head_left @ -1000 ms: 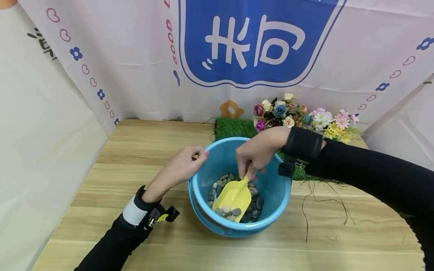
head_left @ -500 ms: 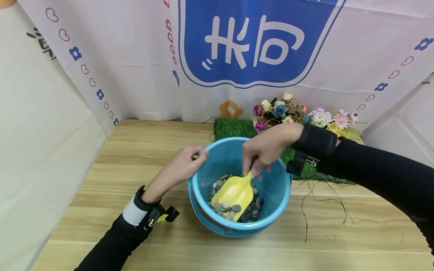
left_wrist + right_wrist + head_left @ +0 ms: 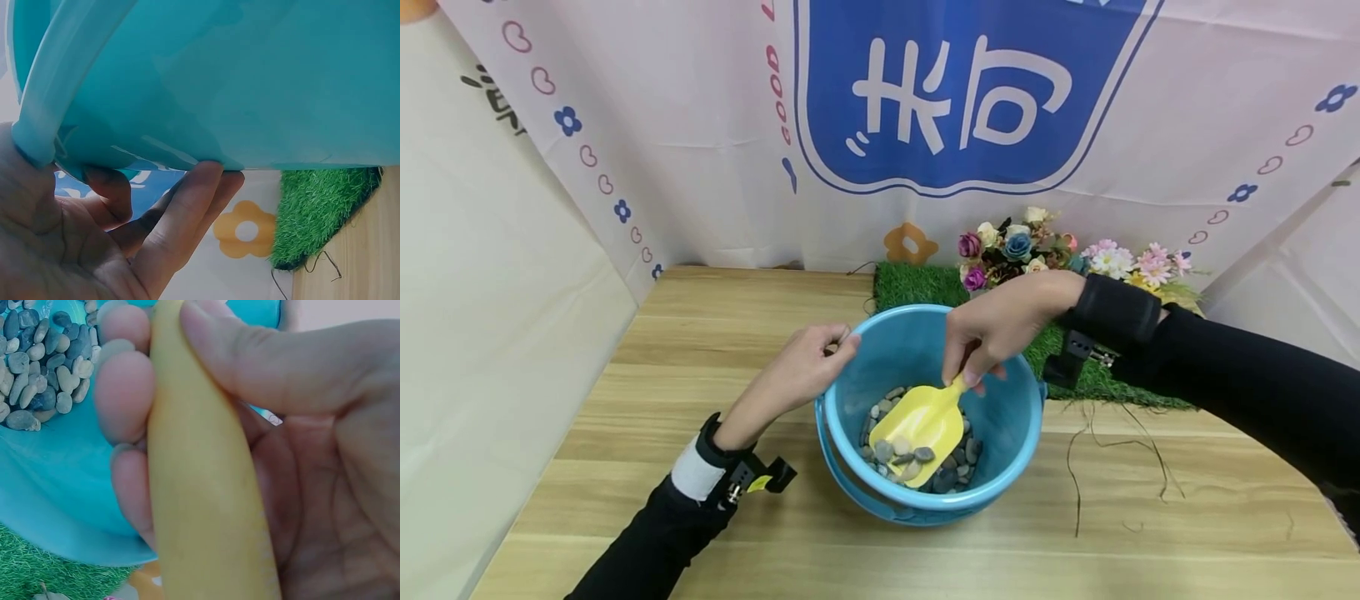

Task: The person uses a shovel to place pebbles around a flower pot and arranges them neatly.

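Observation:
A blue bucket [image 3: 1026,454] stands on the wooden table with grey and pale pebbles [image 3: 958,467] at its bottom. At the bucket's left rim my left hand [image 3: 808,367] holds on; in the left wrist view its fingertips [image 3: 203,181] touch the outer wall near the bucket's handle [image 3: 62,69]. My right hand [image 3: 1000,329] reaches over the far right rim and grips a yellow toy shovel [image 3: 921,417] by its handle. The blade tilts down inside the bucket with several pebbles on its front part. In the right wrist view, fingers and thumb wrap the shovel's handle [image 3: 200,456].
Behind the bucket lies a green artificial grass mat [image 3: 917,283]. Artificial flowers [image 3: 1018,246] stand on it at the back right, close to the right forearm. Loose dark strands [image 3: 1123,442] lie on the table [image 3: 715,333] to the right. A printed cloth [image 3: 715,167] hangs behind.
My right hand has moved slightly to the right and back with the shovel, whose blade has shifted a little right with pebbles on it. The left hand and bucket have stayed put.

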The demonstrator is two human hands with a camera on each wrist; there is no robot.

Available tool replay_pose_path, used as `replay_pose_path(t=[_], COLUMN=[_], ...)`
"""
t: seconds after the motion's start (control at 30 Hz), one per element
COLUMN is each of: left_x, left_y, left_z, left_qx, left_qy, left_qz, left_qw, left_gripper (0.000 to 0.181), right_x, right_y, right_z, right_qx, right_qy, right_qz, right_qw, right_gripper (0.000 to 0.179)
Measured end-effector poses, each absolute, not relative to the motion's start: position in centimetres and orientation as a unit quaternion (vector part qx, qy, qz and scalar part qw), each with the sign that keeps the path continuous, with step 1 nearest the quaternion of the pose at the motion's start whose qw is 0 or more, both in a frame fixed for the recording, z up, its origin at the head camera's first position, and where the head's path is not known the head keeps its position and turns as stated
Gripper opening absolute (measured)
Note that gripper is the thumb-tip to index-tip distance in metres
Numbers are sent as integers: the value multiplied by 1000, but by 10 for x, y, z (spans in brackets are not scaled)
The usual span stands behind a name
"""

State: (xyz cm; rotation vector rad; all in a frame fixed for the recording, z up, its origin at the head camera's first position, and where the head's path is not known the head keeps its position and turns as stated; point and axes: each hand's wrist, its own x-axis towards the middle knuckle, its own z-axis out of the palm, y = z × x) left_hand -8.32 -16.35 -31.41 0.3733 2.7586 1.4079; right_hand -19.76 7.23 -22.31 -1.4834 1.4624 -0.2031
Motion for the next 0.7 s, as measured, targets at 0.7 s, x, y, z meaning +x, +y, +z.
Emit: replay_pose_path(t=[0.7], left_x=[-85], left_y=[-164], left_z=[-316], left_qx=[119], left_qy=[884], left_qz=[451], left_qw=[13], left_gripper=[32], right_x=[-197], right_y=[113], right_z=[-213], right_qx=[-608], right_qy=[621], right_qz=[-155], right_qw=[469], right_gripper=[22])
